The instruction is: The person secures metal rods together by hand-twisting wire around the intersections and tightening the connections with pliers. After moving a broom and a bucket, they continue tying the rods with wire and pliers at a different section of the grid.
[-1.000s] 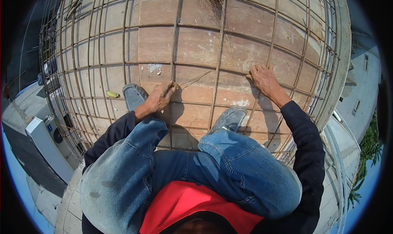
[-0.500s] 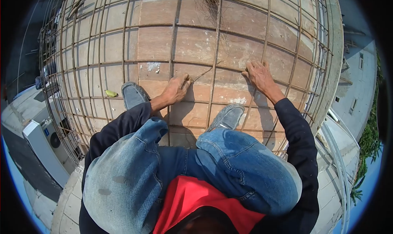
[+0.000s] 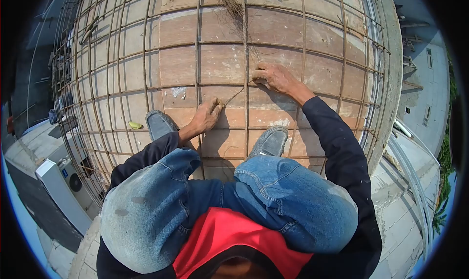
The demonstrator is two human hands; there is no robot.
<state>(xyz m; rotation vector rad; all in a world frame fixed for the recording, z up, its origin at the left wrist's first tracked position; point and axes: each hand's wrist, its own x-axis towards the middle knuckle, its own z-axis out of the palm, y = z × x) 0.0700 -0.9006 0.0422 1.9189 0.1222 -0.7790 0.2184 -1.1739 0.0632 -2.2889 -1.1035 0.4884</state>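
A grid of rusty rebar (image 3: 245,49) spans the wooden boards in front of me. My left hand (image 3: 207,115) is closed in a pinch around a thin tie wire (image 3: 233,97), which runs up and right to a bar crossing. Right at that crossing, my right hand (image 3: 276,78) has its fingertips pressed together beside the upright bar; what they grip, if anything, is hidden. Beyond both hands, a bundle of loose tie wire (image 3: 228,1) lies across the bars.
My grey shoes (image 3: 269,142) stand among the bars. A yellow-green scrap (image 3: 135,125) and white flakes (image 3: 178,92) lie on the boards. Denser bars line the left edge, and a concrete ledge (image 3: 394,83) borders the right. An air-conditioner unit (image 3: 61,191) stands lower left.
My right hand has moved left from a bar farther right to the crossing by the wire's end. My left hand keeps its pinch. The view has shifted slightly, bringing an orange-red object in at top.
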